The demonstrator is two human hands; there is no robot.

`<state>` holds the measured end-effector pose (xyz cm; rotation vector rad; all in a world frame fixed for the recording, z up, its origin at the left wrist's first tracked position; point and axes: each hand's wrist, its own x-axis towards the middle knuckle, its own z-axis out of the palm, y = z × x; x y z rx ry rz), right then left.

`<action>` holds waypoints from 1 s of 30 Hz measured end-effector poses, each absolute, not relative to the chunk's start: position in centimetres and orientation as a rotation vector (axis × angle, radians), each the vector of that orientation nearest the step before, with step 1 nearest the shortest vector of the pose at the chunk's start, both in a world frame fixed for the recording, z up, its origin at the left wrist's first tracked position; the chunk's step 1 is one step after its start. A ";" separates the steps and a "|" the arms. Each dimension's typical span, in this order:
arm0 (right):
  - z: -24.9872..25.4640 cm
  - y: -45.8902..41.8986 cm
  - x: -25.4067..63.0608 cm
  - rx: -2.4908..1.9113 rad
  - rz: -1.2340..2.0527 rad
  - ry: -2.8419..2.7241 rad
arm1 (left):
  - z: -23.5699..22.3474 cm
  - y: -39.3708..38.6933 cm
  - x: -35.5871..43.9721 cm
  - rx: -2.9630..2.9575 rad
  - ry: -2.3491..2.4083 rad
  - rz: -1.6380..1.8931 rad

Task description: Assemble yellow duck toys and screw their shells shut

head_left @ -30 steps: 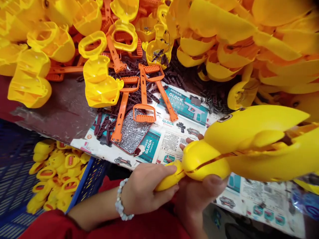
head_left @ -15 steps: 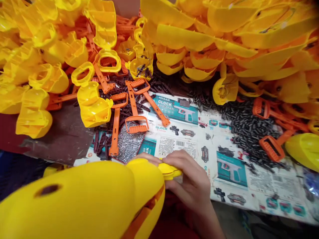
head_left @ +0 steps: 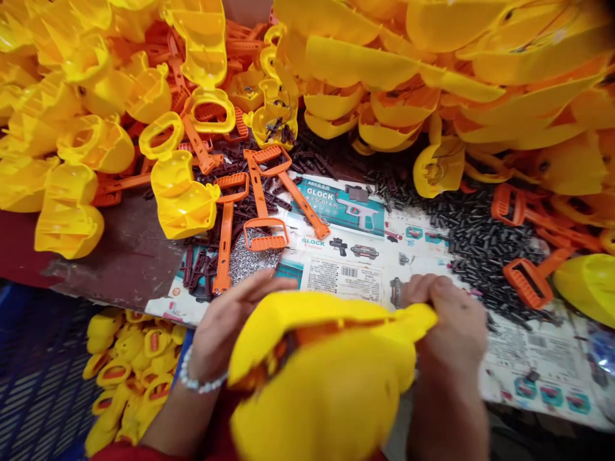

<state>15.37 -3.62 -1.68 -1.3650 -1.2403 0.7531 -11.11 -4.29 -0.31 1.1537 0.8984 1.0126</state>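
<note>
A large yellow plastic toy shell (head_left: 317,384) hangs tilted in front of me, blurred by motion. Its two halves stand slightly apart along a seam, and orange shows inside. At the right, my right hand (head_left: 451,320) is closed round the shell's narrow end. My left hand (head_left: 225,326), with a beaded bracelet (head_left: 202,383) at the wrist, is beside the shell's left end. Its fingers are stretched out, partly behind the shell; whether they touch it I cannot tell. Orange handle pieces (head_left: 224,243) lie on the table beyond, next to small silver screws (head_left: 252,259).
Stacked yellow shell halves (head_left: 360,61) fill the back right, with more yellow parts (head_left: 72,205) at the left. Black small pieces (head_left: 485,250) are heaped on the printed cardboard (head_left: 346,282). A blue crate (head_left: 33,371) below left holds several yellow toys (head_left: 129,358).
The yellow shell has swung round and moved right, its seam now facing up. My right hand has moved right with it. My left hand, mostly hidden before, now shows at the left.
</note>
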 end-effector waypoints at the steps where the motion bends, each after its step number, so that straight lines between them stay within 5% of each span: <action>1: -1.7 -3.7 17.0 -1.451 0.712 -1.268 | 0.1 -4.4 -11.1 1.194 0.862 0.978; 6: -0.4 -4.5 19.2 -1.783 0.332 -1.477 | 0.9 -3.7 -8.8 1.461 1.054 0.667; 9: 1.0 -4.8 15.7 -1.583 0.142 -1.825 | 0.9 -3.4 -7.5 1.427 1.132 0.659; 13: 1.5 -4.6 11.3 -1.249 0.157 -2.320 | 0.7 -3.4 -7.3 1.361 1.103 0.676; 30: 0.6 -3.5 11.9 -1.205 0.283 -2.193 | -0.5 -2.5 -8.4 1.189 0.896 0.792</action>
